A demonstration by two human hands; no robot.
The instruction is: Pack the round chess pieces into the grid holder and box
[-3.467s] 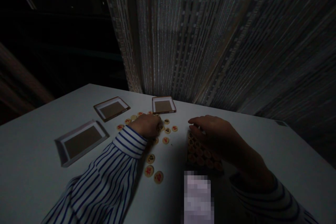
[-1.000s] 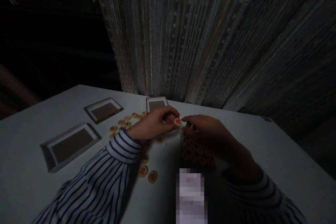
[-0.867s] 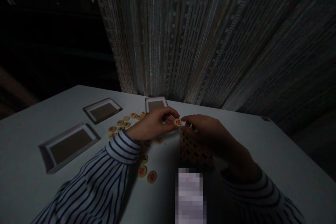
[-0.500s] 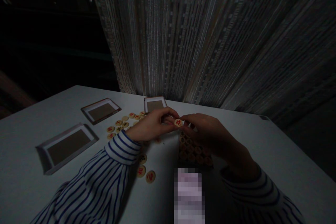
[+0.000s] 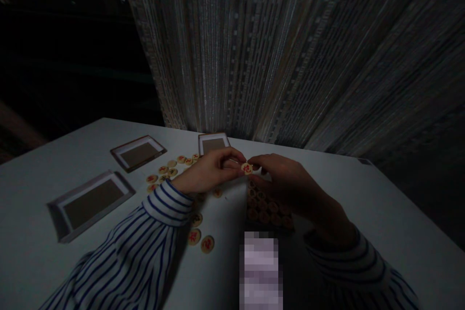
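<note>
A small round piece (image 5: 247, 168), pale yellowish tan with a bold red character on its face, is held above the bench (image 5: 366, 213), its marked side tilted toward the viewer. The left hand (image 5: 242, 166) pinches it by its left edge; the right hand (image 5: 250, 168) curls close at its other side, though whether those fingers grip it I cannot tell. Below the right hand, more round pieces sit packed in a block (image 5: 269, 209), dim with shadow. Loose pieces (image 5: 207, 243), red-marked and black-marked, lie scattered around the left wrist. Beyond them are a large shallow tray (image 5: 94, 203) and two smaller trays (image 5: 140, 154). A streaked curtain (image 5: 236, 48) hangs behind.
</note>
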